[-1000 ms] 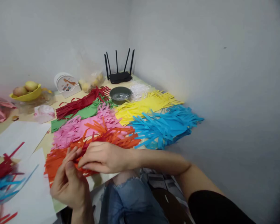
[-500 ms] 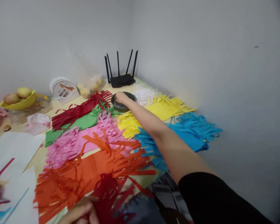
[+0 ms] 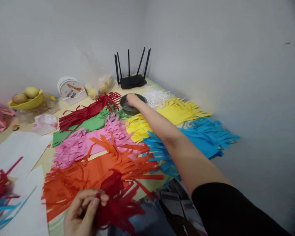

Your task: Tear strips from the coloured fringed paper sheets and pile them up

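My left hand [image 3: 85, 208] is closed at the bottom of the view, thumb and fingers pinching one end of a bundle of dark red fringed paper [image 3: 118, 209]. The loose strips spread to the right over my lap. My right arm stretches across the table, and my right hand [image 3: 132, 100] reaches down into a dark green bowl [image 3: 128, 112]. Its fingers are bent and bunched together; whatever they hold is hidden. Orange fringed paper [image 3: 98, 167] lies just beyond my left hand. Yellow fringed paper [image 3: 177, 111] and blue fringed paper [image 3: 199, 136] lie around my right forearm.
Pink [image 3: 95, 139], green [image 3: 88, 124] and dark red fringed sheets [image 3: 88, 113] lie in rows. White shredded strips [image 3: 157, 98] sit beside the bowl. Behind stand a black router [image 3: 132, 82], a bagged heap [image 3: 99, 87], a giraffe-print holder [image 3: 72, 90] and a yellow fruit bowl [image 3: 27, 104].
My left hand has risen further into view with the red fringed paper. My right hand stays in the bowl, its fingers shifted slightly. The whole scene has moved a little rightward as the camera turned.
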Demonstrator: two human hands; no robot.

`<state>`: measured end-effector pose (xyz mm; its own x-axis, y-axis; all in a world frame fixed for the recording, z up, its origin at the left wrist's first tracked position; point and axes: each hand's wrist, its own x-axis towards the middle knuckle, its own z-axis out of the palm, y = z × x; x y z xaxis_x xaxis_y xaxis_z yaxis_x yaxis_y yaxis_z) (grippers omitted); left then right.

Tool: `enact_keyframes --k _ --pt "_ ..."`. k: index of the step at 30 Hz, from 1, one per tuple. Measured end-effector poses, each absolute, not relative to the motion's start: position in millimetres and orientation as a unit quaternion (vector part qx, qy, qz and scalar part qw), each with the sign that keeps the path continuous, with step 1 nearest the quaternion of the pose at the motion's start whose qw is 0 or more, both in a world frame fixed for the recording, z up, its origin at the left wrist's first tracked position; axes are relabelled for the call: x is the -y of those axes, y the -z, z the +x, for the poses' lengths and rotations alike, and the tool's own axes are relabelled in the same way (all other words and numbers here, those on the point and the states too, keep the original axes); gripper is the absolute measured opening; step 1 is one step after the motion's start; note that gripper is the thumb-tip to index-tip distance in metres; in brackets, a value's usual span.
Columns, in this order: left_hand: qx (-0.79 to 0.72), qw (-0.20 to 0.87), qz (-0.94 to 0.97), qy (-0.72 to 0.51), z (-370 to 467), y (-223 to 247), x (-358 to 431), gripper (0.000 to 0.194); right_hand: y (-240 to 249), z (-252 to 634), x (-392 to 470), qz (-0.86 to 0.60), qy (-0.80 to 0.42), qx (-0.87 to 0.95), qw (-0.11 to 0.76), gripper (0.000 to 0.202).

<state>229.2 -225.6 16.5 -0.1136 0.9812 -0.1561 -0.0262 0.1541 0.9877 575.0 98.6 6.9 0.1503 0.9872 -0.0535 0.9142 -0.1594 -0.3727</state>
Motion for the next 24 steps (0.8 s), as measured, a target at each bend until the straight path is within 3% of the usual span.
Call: enact_keyframes --k 2,6,10,12,18,24 --pt "-0.568 0.498 0.421 -0.502 221 -13 222 0.029 -20 578 -82 -0.727 -0.15 0.646 0.18 0.021" --pt "-0.551 0.425 0.455 -0.556 221 -14 213 0.017 -40 547 -20 -0.638 -0.202 0.691 0.274 0.028" --pt "-0.503 0.314 0.519 -0.615 236 -27 208 0.007 -43 476 79 -0.396 -0.405 0.67 0.48 0.022" --pt "-0.49 0.297 0.542 -0.615 242 -32 211 0.004 -44 443 127 -0.315 -0.478 0.63 0.525 0.022" --pt "-0.468 0.289 0.563 -0.617 238 -40 241 0.003 -46 388 201 -0.262 -0.575 0.548 0.548 0.026" --pt "-0.454 0.213 0.625 -0.598 221 -41 262 0.005 -43 373 219 -0.267 -0.582 0.54 0.546 0.026"
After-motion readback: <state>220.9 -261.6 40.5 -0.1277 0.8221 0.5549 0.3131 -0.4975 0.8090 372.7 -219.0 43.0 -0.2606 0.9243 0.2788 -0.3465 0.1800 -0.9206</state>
